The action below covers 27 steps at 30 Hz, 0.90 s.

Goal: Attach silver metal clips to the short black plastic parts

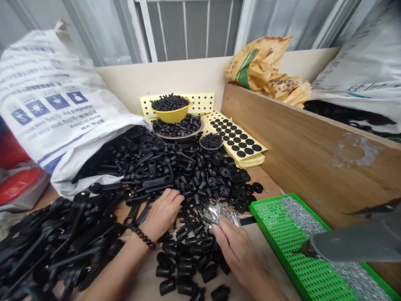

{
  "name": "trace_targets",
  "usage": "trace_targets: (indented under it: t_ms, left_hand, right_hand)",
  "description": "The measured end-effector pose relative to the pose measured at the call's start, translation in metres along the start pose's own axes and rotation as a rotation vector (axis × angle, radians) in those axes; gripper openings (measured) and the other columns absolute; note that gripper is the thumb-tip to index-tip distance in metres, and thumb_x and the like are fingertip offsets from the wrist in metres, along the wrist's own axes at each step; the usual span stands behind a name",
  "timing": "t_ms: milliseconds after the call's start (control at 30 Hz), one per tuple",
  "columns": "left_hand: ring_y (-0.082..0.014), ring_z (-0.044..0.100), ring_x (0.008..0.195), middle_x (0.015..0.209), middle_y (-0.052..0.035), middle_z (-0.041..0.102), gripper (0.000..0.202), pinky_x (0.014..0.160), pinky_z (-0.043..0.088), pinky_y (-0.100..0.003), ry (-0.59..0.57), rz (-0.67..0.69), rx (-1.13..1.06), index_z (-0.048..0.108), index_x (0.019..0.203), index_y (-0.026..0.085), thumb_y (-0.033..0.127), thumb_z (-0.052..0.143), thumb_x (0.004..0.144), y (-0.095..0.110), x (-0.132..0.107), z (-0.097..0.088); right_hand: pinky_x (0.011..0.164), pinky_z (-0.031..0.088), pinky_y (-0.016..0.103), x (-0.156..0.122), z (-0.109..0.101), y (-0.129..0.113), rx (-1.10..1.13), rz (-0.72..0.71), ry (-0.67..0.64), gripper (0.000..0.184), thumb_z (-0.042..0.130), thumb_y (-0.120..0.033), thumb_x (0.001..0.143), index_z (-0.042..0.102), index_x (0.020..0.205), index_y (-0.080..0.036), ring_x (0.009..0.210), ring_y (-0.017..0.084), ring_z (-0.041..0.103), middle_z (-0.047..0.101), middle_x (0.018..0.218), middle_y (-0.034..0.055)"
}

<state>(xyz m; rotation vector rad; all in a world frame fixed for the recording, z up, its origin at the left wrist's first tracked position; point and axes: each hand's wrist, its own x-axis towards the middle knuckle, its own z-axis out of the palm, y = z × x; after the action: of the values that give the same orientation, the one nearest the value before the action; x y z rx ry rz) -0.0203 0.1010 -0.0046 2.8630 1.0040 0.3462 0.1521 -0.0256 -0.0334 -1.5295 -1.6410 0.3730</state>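
Head view: shiny metal pieces (216,210) in the right hand (234,242), amid black parts (158,182).
The pieces sit in its narrow pinch, between the left hand (165,212) and a green tray (272,228) of silvery bits (302,217). The left hand curls down at the pile's edge; whether it grips anything, I cannot tell. Black cylinders (185,267) lie nearer the camera.

metal pieces (215,210) by the right hand (234,244) are blurred beyond counting.

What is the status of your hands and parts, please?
Left hand at black plastic parts pile, grip hidden. Right hand holds shiny metal pieces, blurred. Loose black cylinders lie between both hands.
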Motion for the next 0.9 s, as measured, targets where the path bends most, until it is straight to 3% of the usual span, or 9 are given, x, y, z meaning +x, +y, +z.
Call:
trace_targets:
  t_ms: [167, 400, 600, 733, 900]
  left_hand:
    - [-0.0198, 0.055, 0.091, 0.094, -0.005, 0.061, 0.015, 0.082, 0.047, -0.032, 0.039, -0.009, -0.111, 0.055, 0.095, 0.019, 0.015, 0.047, 0.083, 0.003, -0.005, -0.011]
    - [-0.0124, 0.056, 0.068, 0.089, -0.002, 0.061, 0.014, 0.062, 0.047, -0.022, -0.022, -0.087, -0.598, 0.058, 0.093, 0.02, 0.017, 0.051, 0.081, 0.041, -0.023, -0.03]
    - [-0.0157, 0.058, 0.083, 0.091, -0.0039, 0.063, 0.017, 0.073, 0.046, -0.024, -0.038, -0.021, -0.777, 0.065, 0.09, 0.02, 0.013, 0.054, 0.08, 0.054, -0.031, -0.028]
    - [-0.0144, 0.059, 0.076, 0.092, -0.0045, 0.065, 0.019, 0.065, 0.047, -0.022, -0.008, -0.11, -0.947, 0.068, 0.09, 0.02, 0.012, 0.058, 0.076, 0.059, -0.036, -0.025]
    - [-0.0173, 0.061, 0.079, 0.089, -0.0046, 0.067, 0.015, 0.07, 0.049, -0.025, 0.069, -0.248, -1.15, 0.071, 0.086, 0.02, 0.019, 0.062, 0.074, 0.068, -0.042, -0.019]
  right_hand:
    - [0.052, 0.031, 0.026, 0.003, -0.005, -0.006, 0.005, 0.004, -0.002, 0.027, 0.029, -0.023, 0.093, 0.033, 0.066, -0.023, 0.052, 0.013, 0.044, 0.045, 0.059, -0.0029]
    - [0.055, 0.033, 0.026, 0.002, -0.016, -0.018, -0.078, -0.137, -0.063, 0.024, 0.028, -0.019, 0.093, 0.037, 0.071, -0.022, 0.059, 0.014, 0.049, 0.051, 0.067, -0.0004]
    - [0.053, 0.032, 0.025, -0.004, -0.02, -0.019, -0.196, -0.241, -0.203, 0.026, 0.025, -0.02, 0.094, 0.041, 0.074, -0.021, 0.057, 0.014, 0.049, 0.053, 0.07, 0.0004]
    - [0.053, 0.033, 0.026, -0.008, -0.019, -0.019, -0.248, -0.254, -0.108, 0.027, 0.025, -0.022, 0.094, 0.04, 0.072, -0.021, 0.055, 0.014, 0.047, 0.05, 0.067, 0.0003]
    - [0.057, 0.038, 0.026, -0.014, -0.018, -0.021, -0.124, -0.25, -0.054, 0.022, 0.028, -0.021, 0.094, 0.041, 0.076, -0.02, 0.061, 0.015, 0.049, 0.051, 0.068, 0.0018]
